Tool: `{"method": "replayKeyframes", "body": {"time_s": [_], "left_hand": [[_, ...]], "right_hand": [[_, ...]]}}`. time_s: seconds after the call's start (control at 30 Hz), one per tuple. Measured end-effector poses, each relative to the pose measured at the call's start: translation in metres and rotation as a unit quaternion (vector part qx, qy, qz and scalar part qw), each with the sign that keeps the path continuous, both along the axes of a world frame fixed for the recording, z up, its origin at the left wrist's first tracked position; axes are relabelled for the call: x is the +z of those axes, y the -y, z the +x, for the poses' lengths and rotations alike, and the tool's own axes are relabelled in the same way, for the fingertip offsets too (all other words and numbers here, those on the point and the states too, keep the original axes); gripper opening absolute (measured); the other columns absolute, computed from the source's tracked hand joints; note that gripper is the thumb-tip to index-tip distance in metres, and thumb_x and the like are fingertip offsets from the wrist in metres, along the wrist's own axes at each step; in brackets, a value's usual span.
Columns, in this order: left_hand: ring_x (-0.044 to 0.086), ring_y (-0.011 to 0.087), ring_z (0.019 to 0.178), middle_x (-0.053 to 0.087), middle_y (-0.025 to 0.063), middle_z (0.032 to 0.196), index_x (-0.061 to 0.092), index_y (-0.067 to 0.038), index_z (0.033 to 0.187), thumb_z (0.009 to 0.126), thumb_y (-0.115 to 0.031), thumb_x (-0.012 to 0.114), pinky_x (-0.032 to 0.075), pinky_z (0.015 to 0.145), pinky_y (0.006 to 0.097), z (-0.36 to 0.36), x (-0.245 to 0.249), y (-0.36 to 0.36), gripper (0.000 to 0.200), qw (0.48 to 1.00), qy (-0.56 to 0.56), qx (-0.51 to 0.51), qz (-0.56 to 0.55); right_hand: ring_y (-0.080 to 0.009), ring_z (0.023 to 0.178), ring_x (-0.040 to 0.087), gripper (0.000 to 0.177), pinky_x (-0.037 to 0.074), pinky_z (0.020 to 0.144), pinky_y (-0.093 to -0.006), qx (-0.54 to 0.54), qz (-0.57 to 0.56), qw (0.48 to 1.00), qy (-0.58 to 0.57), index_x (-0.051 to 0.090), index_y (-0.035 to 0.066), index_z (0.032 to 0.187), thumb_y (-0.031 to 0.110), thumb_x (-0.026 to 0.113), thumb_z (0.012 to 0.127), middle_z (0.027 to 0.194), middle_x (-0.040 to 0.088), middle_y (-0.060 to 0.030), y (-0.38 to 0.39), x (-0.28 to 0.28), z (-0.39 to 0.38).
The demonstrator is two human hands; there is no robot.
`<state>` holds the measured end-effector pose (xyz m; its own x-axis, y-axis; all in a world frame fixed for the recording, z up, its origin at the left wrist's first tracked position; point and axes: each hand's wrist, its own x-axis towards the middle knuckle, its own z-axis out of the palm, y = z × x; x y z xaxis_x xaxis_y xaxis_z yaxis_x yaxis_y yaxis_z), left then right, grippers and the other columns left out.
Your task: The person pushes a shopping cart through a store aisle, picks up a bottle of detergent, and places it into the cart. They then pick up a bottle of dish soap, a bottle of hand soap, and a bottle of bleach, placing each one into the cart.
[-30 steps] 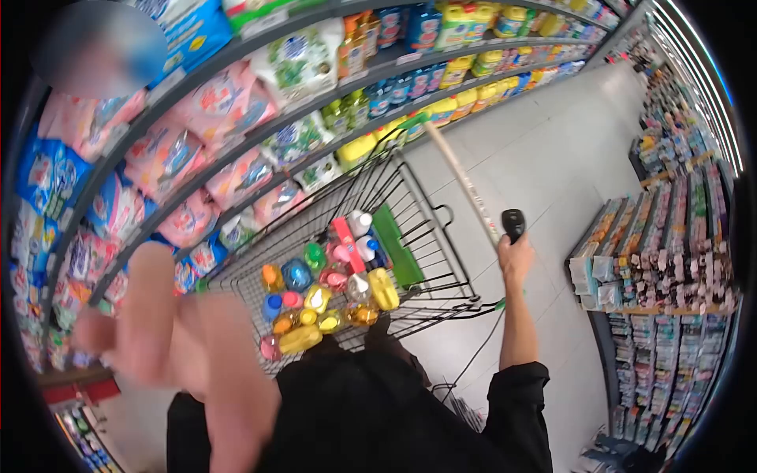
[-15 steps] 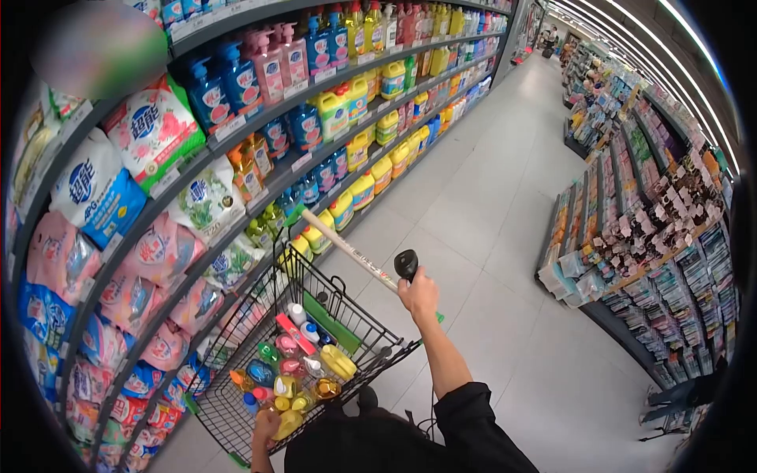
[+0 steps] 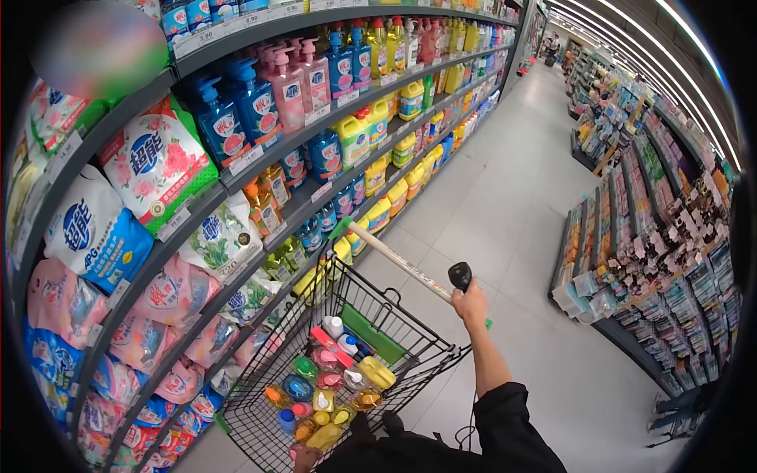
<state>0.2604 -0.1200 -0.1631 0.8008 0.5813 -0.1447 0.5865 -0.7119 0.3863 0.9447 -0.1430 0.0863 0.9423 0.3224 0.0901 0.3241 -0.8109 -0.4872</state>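
My right hand (image 3: 471,305) is closed around a black handheld device with a rounded head (image 3: 460,275), at the pale handle bar (image 3: 402,262) of a wire shopping cart (image 3: 264,378). Whether it also grips the bar is hard to see. My left hand (image 3: 307,458) is at the cart's near side, low in the view, beside a yellow bottle (image 3: 324,437); its fingers are mostly hidden. Inside the cart lie several colourful bottles, among them a blue one (image 3: 297,386) and a yellow one (image 3: 377,372), plus a long red box (image 3: 332,347).
Shelves on the left carry detergent bags (image 3: 154,162), blue pump bottles (image 3: 219,122) and yellow jugs (image 3: 378,213). A grey tiled aisle (image 3: 505,205) runs ahead. On the right stands a display rack (image 3: 631,260); a person's legs (image 3: 686,406) show at lower right.
The cart and my right hand with the black device have shifted right and slightly down in the view. The shelves appear larger and shifted too. My left hand has become more hidden.
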Motion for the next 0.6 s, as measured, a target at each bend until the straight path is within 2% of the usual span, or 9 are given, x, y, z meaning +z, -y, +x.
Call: {"method": "replayKeyframes", "body": {"time_s": [0.03, 0.07, 0.1, 0.13, 0.17, 0.2, 0.4, 0.57, 0.6], "left_hand": [[0.057, 0.0417, 0.104, 0.058, 0.0239, 0.113, 0.048, -0.001, 0.128, 0.103, -0.016, 0.041, 0.039, 0.102, 0.053, 0.006, -0.005, 0.002, 0.03, 0.997, 0.006, -0.049, 0.056], [0.056, 0.0415, 0.101, 0.061, 0.0222, 0.107, 0.057, -0.004, 0.12, 0.101, -0.016, 0.042, 0.038, 0.1, 0.05, 0.012, -0.012, 0.001, 0.028, 0.994, 0.068, -0.053, 0.065], [0.056, 0.0415, 0.101, 0.061, 0.0222, 0.107, 0.057, -0.004, 0.12, 0.101, -0.016, 0.042, 0.038, 0.1, 0.05, 0.028, -0.016, 0.001, 0.028, 0.994, 0.069, -0.054, 0.065], [0.055, 0.0412, 0.103, 0.061, 0.0214, 0.107, 0.057, -0.005, 0.122, 0.097, -0.022, 0.048, 0.037, 0.102, 0.0498, 0.047, -0.022, -0.003, 0.031, 0.944, 0.142, 0.175, -0.239], [0.054, 0.041, 0.105, 0.061, 0.0207, 0.108, 0.058, -0.006, 0.123, 0.094, -0.027, 0.054, 0.035, 0.103, 0.0497, 0.06, -0.026, -0.005, 0.036, 0.75, 0.194, 0.378, -0.507], [0.054, 0.041, 0.105, 0.061, 0.0207, 0.108, 0.058, -0.006, 0.123, 0.094, -0.027, 0.054, 0.035, 0.103, 0.0497, 0.069, -0.026, -0.008, 0.036, 0.751, 0.196, 0.379, -0.505], [0.052, 0.0407, 0.109, 0.059, 0.0202, 0.113, 0.052, -0.008, 0.129, 0.091, -0.03, 0.057, 0.035, 0.104, 0.0497, 0.132, -0.019, -0.023, 0.044, 0.918, 0.076, 0.269, -0.281], [0.051, 0.0404, 0.113, 0.058, 0.0199, 0.117, 0.047, -0.01, 0.134, 0.089, -0.033, 0.06, 0.034, 0.105, 0.0497, 0.196, -0.004, -0.007, 0.052, 0.977, -0.027, 0.194, -0.08], [0.051, 0.0404, 0.113, 0.058, 0.0199, 0.117, 0.047, -0.01, 0.134, 0.089, -0.033, 0.06, 0.034, 0.105, 0.0497, 0.211, 0.006, -0.001, 0.052, 0.976, -0.02, 0.203, -0.077]], "right_hand": [[-0.0462, 0.082, 0.066, 0.04, 0.053, 0.076, -0.052, -0.009, -0.002, 1.0, 0.01, 0.058, -0.002, 0.104, 0.028, 0.064, 0.079, 0.084, 0.067, -0.0288, 0.001, 0.001, 0.008], [-0.0462, 0.082, 0.066, 0.037, 0.053, 0.076, -0.0522, -0.02, -0.003, 1.0, 0.008, 0.059, -0.002, 0.102, 0.027, 0.063, 0.079, 0.084, 0.067, -0.0282, 0.002, 0.0, 0.016], [-0.0462, 0.082, 0.066, 0.037, 0.053, 0.076, -0.0522, -0.021, -0.003, 1.0, 0.009, 0.059, -0.002, 0.102, 0.027, 0.063, 0.079, 0.084, 0.067, -0.0282, 0.002, 0.001, 0.023], [-0.0462, 0.082, 0.065, 0.036, 0.053, 0.077, -0.0523, -0.03, -0.001, 1.0, 0.006, 0.059, -0.002, 0.1, 0.026, 0.063, 0.078, 0.083, 0.067, -0.0282, 0.0, 0.002, 0.032], [-0.0463, 0.082, 0.065, 0.034, 0.053, 0.077, -0.0523, -0.038, 0.002, 0.999, 0.003, 0.059, -0.002, 0.099, 0.025, 0.062, 0.078, 0.083, 0.067, -0.0283, 0.001, 0.003, 0.04], [-0.0463, 0.082, 0.065, 0.034, 0.053, 0.077, -0.0523, -0.036, 0.004, 0.999, 0.003, 0.059, -0.002, 0.099, 0.025, 0.062, 0.078, 0.083, 0.067, -0.0283, 0.002, 0.002, 0.05], [-0.0469, 0.082, 0.065, 0.035, 0.053, 0.079, -0.0527, -0.02, 0.021, 1.0, -0.007, 0.059, -0.003, 0.098, 0.025, 0.062, 0.078, 0.083, 0.066, -0.0293, 0.003, 0.009, 0.111], [-0.0468, 0.088, 0.065, 0.04, 0.052, 0.083, -0.0524, 0.009, -0.009, 1.0, -0.016, 0.059, -0.005, 0.1, 0.028, 0.062, 0.078, 0.09, 0.066, -0.0307, 0.002, 0.015, 0.173], [-0.0468, 0.088, 0.065, 0.04, 0.052, 0.083, -0.0524, 0.018, -0.004, 1.0, -0.01, 0.059, -0.005, 0.1, 0.028, 0.062, 0.078, 0.09, 0.066, -0.0307, 0.005, 0.008, 0.185]]}}
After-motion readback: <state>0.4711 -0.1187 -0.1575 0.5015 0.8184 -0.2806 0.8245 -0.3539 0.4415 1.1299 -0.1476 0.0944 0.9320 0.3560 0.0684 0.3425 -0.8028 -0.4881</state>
